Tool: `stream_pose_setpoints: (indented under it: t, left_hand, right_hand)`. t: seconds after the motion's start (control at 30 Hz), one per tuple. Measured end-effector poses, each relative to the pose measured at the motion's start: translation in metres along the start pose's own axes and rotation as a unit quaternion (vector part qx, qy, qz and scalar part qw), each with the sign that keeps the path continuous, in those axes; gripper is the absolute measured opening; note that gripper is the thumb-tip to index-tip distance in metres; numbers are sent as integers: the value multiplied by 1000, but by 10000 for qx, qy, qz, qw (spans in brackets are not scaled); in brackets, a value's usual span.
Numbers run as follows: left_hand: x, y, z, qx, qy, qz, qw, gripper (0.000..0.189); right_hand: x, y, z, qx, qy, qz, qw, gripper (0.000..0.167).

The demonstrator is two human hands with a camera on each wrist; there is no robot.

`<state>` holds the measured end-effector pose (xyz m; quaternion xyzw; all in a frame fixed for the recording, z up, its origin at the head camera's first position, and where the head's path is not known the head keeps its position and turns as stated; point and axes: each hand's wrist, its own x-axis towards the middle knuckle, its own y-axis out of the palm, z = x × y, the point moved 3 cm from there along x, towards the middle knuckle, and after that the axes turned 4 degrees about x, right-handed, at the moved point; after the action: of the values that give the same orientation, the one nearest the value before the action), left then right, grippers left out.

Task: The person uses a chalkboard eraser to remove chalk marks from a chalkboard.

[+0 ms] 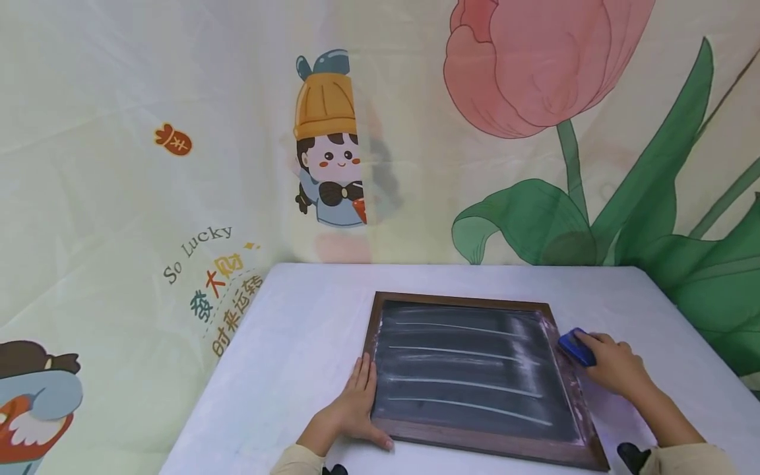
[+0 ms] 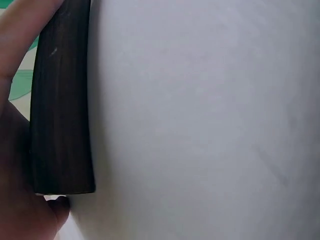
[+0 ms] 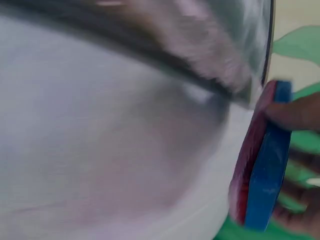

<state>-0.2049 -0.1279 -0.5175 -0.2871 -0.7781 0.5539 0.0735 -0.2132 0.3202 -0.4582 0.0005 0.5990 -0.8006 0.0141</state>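
Observation:
A wood-framed chalkboard (image 1: pixel 463 369) lies on the white table, with several pale chalk lines across it and smeared chalk dust toward its right side. Against its lower left corner rests my left hand (image 1: pixel 356 402), fingers straight along the frame's side and thumb by the bottom edge. The left wrist view shows that frame's dark edge (image 2: pixel 62 100) beside the palm. My right hand (image 1: pixel 617 363) grips a blue chalkboard eraser (image 1: pixel 577 347) at the board's right edge. In the right wrist view, the eraser (image 3: pixel 270 170) is tilted, its reddish felt side facing the board, with chalk dust on the felt.
The white table (image 1: pixel 267 369) extends around the board on all sides. Behind it hangs a printed cloth (image 1: pixel 410 132) with a large tulip and cartoon figures. Chalk dust clings to the board's right frame (image 1: pixel 572 382).

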Motion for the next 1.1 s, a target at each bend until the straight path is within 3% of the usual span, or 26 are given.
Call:
stream_pose_setpoints:
  t: [0.1, 0.2, 0.5, 0.8, 1.1]
  left_hand:
    - [0, 2, 3, 107, 37, -142, 9998, 140]
    - [0, 5, 3, 124, 85, -248, 9996, 140]
    - [0, 14, -4, 237, 339, -417, 9983, 139]
    - [0, 11, 2, 498, 289, -640, 9963, 140]
    - [0, 11, -1, 787, 194, -631, 9947, 140]
  right_hand:
    - [17, -1, 21, -71, -862, -305, 9958, 58]
    - [33, 4, 35, -108, -1294, -105, 9915, 61]
    - [55, 21, 29, 199, -1419, 962, 9850, 65]
    - [73, 23, 43, 546, -1863, 976, 9761, 69]
    - [91, 36, 93, 597, -1816, 1201, 9742, 71]
